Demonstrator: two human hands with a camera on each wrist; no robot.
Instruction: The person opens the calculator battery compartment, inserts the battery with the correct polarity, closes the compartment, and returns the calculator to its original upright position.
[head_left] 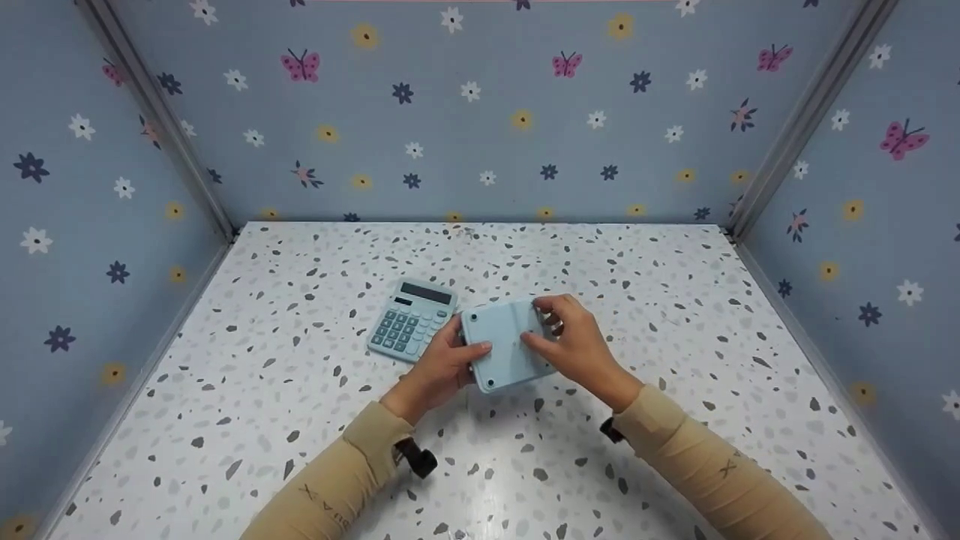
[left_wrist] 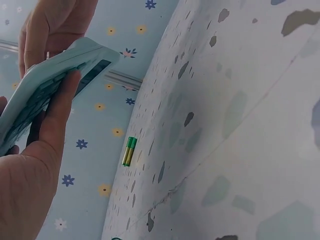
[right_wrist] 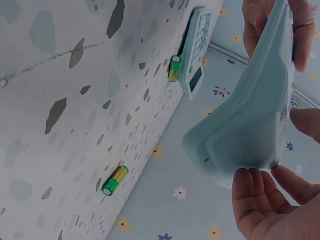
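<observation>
The left hand (head_left: 441,365) grips an upturned calculator (head_left: 504,362) above the tabletop (head_left: 225,397); the right hand (head_left: 579,343) pinches its edge. Its inside is hidden. Batteries (right_wrist: 115,180) lie below, one beside another calculator (head_left: 405,322).

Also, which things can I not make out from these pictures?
Head view: keys of the held pale-blue plastic calculator; its back hides them.
Head view: lower right corner of the other pale-blue plastic calculator; behind the bare left hand.
Right wrist view: print on the nearer green-and-gold cylindrical battery; too small.
Right wrist view: wrist of the bare right hand; cut off by the edge.
</observation>
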